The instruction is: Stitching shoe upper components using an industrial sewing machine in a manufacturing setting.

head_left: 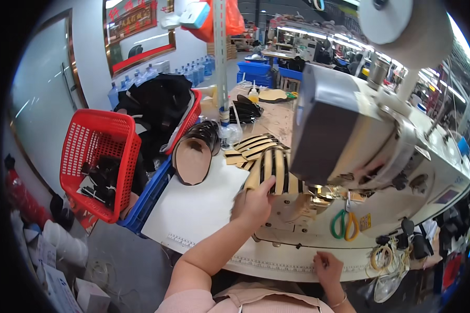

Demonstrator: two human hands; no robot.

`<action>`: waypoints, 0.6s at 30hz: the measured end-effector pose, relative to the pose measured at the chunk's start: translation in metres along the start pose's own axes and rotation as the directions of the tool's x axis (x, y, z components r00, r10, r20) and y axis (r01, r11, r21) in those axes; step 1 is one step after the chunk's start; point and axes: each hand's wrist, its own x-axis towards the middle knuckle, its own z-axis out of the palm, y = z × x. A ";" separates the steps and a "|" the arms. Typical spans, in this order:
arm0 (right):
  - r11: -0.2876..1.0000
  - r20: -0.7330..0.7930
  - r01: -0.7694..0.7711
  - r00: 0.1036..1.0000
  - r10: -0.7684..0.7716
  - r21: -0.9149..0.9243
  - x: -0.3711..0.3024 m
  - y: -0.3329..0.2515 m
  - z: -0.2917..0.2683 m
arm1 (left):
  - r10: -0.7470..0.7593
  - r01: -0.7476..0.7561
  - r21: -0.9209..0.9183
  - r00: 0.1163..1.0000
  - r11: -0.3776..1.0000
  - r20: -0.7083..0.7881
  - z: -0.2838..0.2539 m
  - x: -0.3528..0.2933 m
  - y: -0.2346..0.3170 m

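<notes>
My left hand (256, 206) reaches forward over the table, its thumb on top of a striped shoe upper (278, 164) in tan and black. The upper curves upward beside the needle area of a large white sewing machine (386, 151). Behind it lie more striped pieces (250, 147) in the same colours. My right hand (329, 267) rests by the front edge of the table, away from the upper, with its fingers curled; whatever they may hold is hidden. Scissors (344, 224) with green and orange handles lie on the machine bed.
A white worktable (188, 208) with a ruler strip carries a stack of shoe pieces (193, 156) at left. Beyond stand a red basket (99, 161) and a blue crate (151, 201). A clear post (221, 62) rises behind the table. Cords (384, 261) hang at right.
</notes>
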 end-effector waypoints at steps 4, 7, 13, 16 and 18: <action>0.887 -0.009 0.342 0.932 -0.363 -0.311 -0.020 -0.001 -0.003 | 0.245 -0.235 -0.183 0.969 0.955 0.033 0.025 0.073 0.032; 0.807 -0.055 0.477 0.849 -0.526 -0.348 -0.017 0.003 0.006 | 0.209 -0.130 -0.315 0.950 0.940 0.231 0.039 0.145 0.047; 0.820 -0.080 0.494 0.841 -0.535 -0.289 -0.016 -0.020 0.018 | -0.249 0.258 -0.019 0.947 0.966 0.206 -0.051 0.282 -0.063; 0.799 -0.126 0.463 0.831 -0.542 -0.384 -0.007 0.005 0.008 | -0.143 0.002 0.669 0.977 0.744 0.155 -0.029 0.227 -0.092; 0.802 -0.121 0.457 0.836 -0.535 -0.384 -0.008 0.006 0.006 | 0.199 -0.252 0.832 0.964 0.494 0.174 -0.039 0.183 -0.035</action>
